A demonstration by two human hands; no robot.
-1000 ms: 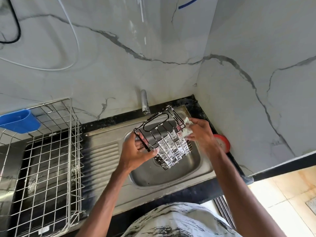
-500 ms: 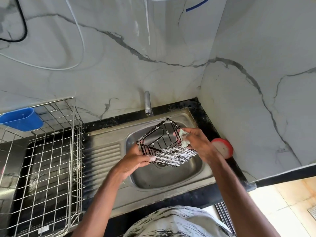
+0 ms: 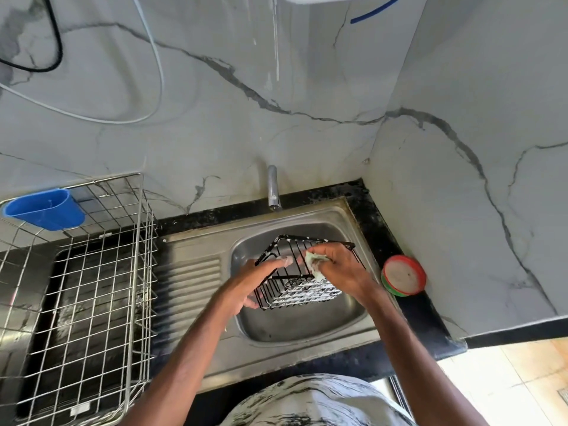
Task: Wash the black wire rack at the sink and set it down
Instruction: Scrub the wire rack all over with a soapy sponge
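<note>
The black wire rack hangs over the steel sink, its open top facing up and soap foam on its floor wires. My left hand grips the rack's left side, thumb over the rim. My right hand holds a pale green soapy scrub cloth and presses it against the rack's inner right wall. The rack's far right corner is hidden behind that hand.
A short tap stands behind the basin. A red-rimmed soap tub sits on the black counter at the right. A large steel wire drying basket with a blue cup stands left of the draining board.
The rack has tipped from standing on edge to lying open side up, lower over the basin. My right hand moved from its outer edge to inside it.
</note>
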